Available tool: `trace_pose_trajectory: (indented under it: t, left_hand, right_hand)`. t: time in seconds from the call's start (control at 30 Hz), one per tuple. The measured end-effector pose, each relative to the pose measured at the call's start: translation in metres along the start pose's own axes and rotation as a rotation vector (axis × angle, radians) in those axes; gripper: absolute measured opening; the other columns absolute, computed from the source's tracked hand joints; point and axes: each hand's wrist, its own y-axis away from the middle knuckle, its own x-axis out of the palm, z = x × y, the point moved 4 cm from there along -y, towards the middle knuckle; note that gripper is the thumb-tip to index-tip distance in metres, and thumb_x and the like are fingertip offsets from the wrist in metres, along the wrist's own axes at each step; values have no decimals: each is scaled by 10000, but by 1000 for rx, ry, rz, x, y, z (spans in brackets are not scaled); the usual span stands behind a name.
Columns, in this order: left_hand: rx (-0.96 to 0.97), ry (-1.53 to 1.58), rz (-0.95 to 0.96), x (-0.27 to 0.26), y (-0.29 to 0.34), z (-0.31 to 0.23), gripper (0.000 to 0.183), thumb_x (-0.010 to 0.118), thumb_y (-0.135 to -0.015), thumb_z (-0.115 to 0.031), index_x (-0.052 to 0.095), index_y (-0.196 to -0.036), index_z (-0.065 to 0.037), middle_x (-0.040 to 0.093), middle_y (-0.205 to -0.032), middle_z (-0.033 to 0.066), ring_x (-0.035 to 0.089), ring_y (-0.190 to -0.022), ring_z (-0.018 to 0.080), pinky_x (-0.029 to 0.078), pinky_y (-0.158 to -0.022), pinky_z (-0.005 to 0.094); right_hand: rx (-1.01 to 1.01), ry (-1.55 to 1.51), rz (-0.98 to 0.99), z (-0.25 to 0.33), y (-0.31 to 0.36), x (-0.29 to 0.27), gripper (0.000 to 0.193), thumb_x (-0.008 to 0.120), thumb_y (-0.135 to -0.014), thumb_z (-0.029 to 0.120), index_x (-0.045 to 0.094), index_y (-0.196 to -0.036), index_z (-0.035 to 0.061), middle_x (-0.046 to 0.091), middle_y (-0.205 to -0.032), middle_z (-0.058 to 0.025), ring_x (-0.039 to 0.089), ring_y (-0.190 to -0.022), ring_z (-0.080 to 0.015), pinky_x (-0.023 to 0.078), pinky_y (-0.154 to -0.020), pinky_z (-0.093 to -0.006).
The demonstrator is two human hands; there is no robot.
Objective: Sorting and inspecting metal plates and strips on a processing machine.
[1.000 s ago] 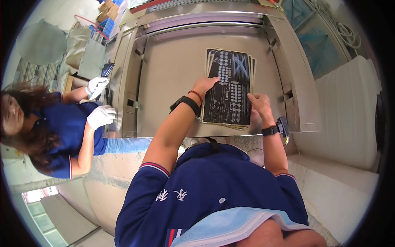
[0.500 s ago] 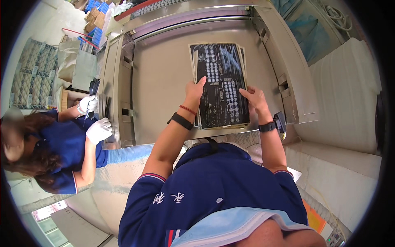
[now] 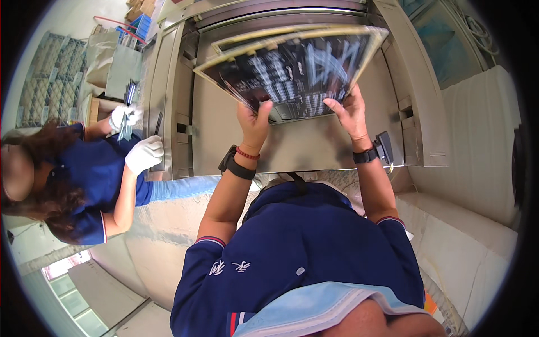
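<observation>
A stack of thin dark rectangular panels [image 3: 292,76], printed with pale patterns and rimmed in yellowish tan, is raised and tilted over a metal worktable [image 3: 224,146]. My left hand [image 3: 254,121] grips the near left part, thumb on the printed face. At the near right edge, my right hand [image 3: 351,115] holds it with the thumb on top and the fingers behind. The panels fan apart a little at the far side, and motion blurs their print. Most of my fingers are hidden beneath or behind the stack.
Metal side rails [image 3: 412,112] with square slots flank the worktable, and a roller bar [image 3: 281,17] crosses its far end. To my left, a person's white-gloved hand [image 3: 145,154] is near a bundle of dark strips [image 3: 130,92]. A white-covered block [image 3: 471,123] stands at right.
The stack has gone from lying low over the table to lifted and tilted, its far edge up and its sheets fanned. My hands still grip it, now at its near part.
</observation>
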Motion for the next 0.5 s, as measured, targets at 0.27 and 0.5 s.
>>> trace_pose_trajectory:
  t: [0.27, 0.5]
  left_hand:
    - [-129, -89, 61, -9, 21, 32, 293, 744, -771, -100, 592, -1001, -2, 635, -919, 64, 575, -839, 155, 465, -782, 296]
    - [-108, -180, -71, -12, 7, 11, 343, 733, -812, -183, 617, -1059, 25, 676, -974, 93, 623, -852, 167, 496, -775, 309]
  right_hand:
    - [12, 256, 105, -26, 6, -4, 682, 797, -742, 130, 434, -1303, -7, 556, -1122, -77, 529, -1005, -178, 438, -914, -320]
    - [188, 353, 50, -17, 10, 8, 605, 801, -743, 267, 533, -1153, -90, 659, -1019, -195, 627, -935, -251, 479, -870, -355]
